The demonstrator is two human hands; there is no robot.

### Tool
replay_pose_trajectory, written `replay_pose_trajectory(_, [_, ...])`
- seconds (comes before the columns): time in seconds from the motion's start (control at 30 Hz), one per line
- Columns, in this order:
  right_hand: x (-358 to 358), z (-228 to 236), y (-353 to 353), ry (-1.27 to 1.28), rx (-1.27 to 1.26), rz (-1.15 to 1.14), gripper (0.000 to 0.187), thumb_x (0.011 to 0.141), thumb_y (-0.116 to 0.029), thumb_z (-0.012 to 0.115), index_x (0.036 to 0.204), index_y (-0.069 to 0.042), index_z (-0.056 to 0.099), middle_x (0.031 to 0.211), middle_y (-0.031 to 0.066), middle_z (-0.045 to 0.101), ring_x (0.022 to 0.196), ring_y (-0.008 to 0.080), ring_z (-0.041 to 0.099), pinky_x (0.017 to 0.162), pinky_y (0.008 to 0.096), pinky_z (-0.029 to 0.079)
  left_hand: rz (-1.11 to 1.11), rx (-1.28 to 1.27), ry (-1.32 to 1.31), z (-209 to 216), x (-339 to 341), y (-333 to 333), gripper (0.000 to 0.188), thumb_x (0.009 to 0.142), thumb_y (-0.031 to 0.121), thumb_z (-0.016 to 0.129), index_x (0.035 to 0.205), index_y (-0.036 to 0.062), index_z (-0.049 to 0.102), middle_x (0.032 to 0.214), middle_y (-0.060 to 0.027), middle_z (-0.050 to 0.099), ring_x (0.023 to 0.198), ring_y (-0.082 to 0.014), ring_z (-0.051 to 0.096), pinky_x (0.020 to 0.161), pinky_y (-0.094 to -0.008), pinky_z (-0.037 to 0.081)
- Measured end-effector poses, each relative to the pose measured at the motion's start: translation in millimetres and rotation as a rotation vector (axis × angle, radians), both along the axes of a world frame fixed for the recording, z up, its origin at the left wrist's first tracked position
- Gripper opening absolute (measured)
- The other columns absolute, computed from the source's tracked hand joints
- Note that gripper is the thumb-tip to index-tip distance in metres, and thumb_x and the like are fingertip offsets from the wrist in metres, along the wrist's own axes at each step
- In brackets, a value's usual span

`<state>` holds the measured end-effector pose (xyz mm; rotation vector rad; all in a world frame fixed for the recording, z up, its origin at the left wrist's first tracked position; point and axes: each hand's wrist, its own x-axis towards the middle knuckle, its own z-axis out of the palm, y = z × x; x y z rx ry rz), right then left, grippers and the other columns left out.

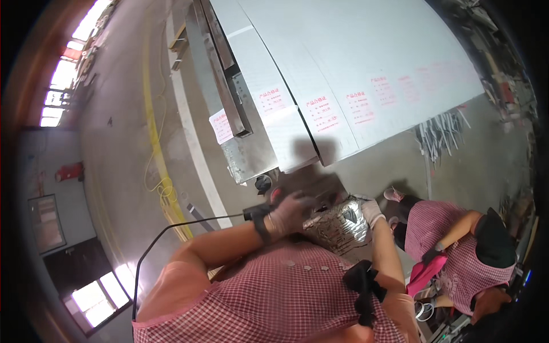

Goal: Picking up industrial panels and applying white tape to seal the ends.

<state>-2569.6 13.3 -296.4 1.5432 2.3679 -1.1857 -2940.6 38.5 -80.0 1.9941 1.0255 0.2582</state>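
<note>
My left hand (pixel 290 216), in a pale glove with a dark band at the wrist, is closed around a dark corded tool (pixel 255 212). Its black cord (pixel 189 223) trails off to the left; the front of the tool is blurred, so its exact kind is unclear. My right hand (pixel 372 212), also gloved, grips the right edge of a crinkled silver foil-covered piece (pixel 342 227) close to my body. Just beyond both hands is the near end of a stack of long whitish panels (pixel 366 51), several bearing labels in red print.
A co-worker in a checked apron (pixel 437 228) bends at the right, with a bright pink cloth (pixel 426 273) at one hand. Metal beams (pixel 226 86) lie along the stack's left side. Thin grey strips (pixel 440 134) hang at its right. Yellow floor lines (pixel 154 131) run farther left.
</note>
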Motion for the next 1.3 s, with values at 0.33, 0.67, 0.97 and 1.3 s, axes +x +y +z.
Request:
replay_pose_trajectory(0.33, [6,119,79,-0.31,-0.064,-0.205,0.035,0.087,-0.024,0.069,0.118,-0.007,0.066,0.121,0.0179,0.065,0.118,0.0293,0.059,0.1,0.0358,0.047,1.439,-0.914,-1.028,-37,1,96,0.028,0.096,0.031,0.063,0.107,0.0053,0.066,0.083,-0.0056,0.067,0.071,-0.0142,0.063,0.058,-0.0214,0.05])
replay_pose_trajectory(0.67, [-161,163,130,1.508,-0.568,-1.312,0.045,0.09,-0.039,0.071,0.121,-0.008,0.06,0.117,0.004,0.063,0.111,0.0225,0.062,0.091,0.0405,0.053,1.131,-1.142,-0.881,-17,79,133,0.077,0.084,0.062,0.069,0.137,0.0088,0.052,0.132,-0.0123,0.058,0.121,-0.0244,0.056,0.098,-0.0393,0.049])
replay_pose_trajectory(0.97, [-103,88,35,0.68,0.349,-0.744,0.053,0.093,-0.033,0.065,0.13,0.001,0.05,0.128,0.0151,0.056,0.108,0.0237,0.062,0.085,0.0399,0.054,1.292,-0.838,-0.995,-68,123,46,0.095,0.076,0.045,0.086,0.137,-0.0081,0.036,0.126,-0.0216,0.057,0.112,-0.0305,0.063,0.091,-0.0386,0.056])
replay_pose_trajectory(1.3, [-48,201,118,0.449,-0.451,-0.676,0.064,0.093,-0.046,0.063,0.139,-0.002,0.054,0.119,0.0118,0.066,0.11,0.0197,0.058,0.097,0.0348,0.044,1.166,-0.853,-0.906,-55,110,67,0.084,0.082,0.049,0.078,0.136,-0.0055,0.045,0.122,-0.0175,0.064,0.111,-0.0239,0.063,0.093,-0.0351,0.052])
